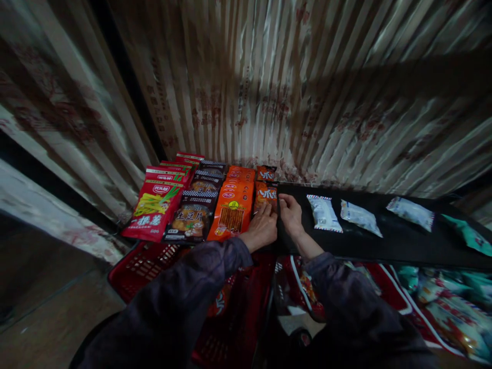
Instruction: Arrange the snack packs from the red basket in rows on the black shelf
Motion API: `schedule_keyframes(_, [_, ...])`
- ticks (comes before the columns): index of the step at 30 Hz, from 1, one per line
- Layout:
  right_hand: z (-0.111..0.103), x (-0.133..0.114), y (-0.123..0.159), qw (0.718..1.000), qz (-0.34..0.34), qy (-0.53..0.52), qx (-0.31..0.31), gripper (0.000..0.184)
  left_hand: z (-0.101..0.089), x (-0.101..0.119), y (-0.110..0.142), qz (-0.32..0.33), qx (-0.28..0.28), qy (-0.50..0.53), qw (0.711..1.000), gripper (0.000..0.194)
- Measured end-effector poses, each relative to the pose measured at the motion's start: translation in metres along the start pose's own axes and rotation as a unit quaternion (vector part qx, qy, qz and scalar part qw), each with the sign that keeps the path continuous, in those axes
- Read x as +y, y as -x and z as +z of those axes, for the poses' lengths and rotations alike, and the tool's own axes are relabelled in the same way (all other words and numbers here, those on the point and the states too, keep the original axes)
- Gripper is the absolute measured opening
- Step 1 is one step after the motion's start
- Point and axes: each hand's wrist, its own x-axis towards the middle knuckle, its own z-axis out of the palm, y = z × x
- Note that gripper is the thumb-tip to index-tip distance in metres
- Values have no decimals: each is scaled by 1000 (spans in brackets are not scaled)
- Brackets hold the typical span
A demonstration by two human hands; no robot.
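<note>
A small orange snack packet [265,191] lies at the right end of the rows of snack bags on a black shelf. My left hand [263,226] is closed over its lower end, the fingertips on the wrapper and the thumb side hidden. Just right of the packet is my right hand [291,214], fingers apart and slightly bent, with nothing visible in it. To the left lie larger orange snack bags [231,210], overlapping in a column. Beyond them are dark snack bags [192,215] and red snack bags [154,207], also overlapping.
On the black shelf [361,243] to the right lie white packets [325,212] spaced apart and a green packet [469,234]. Red plastic baskets [249,287] stand below its front edge, with green packets [409,277] in the right one. A pleated curtain [246,92] hangs behind.
</note>
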Motion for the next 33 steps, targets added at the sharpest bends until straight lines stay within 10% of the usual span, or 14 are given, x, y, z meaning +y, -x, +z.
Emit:
schedule_keyframes(7, [-15,-31,119,992,-40,-39,-112,23,2,-1,82,-9,-49,12,999,39])
schedule_keyframes(14, [-11,-14,184,949,-36,30,-312,28,48,-19,146,-83,-147,29,985,32])
schedule_keyframes(33, [14,35,188,906,-3,196,-375,45,107,-69,121,-217,-79,202,952,44])
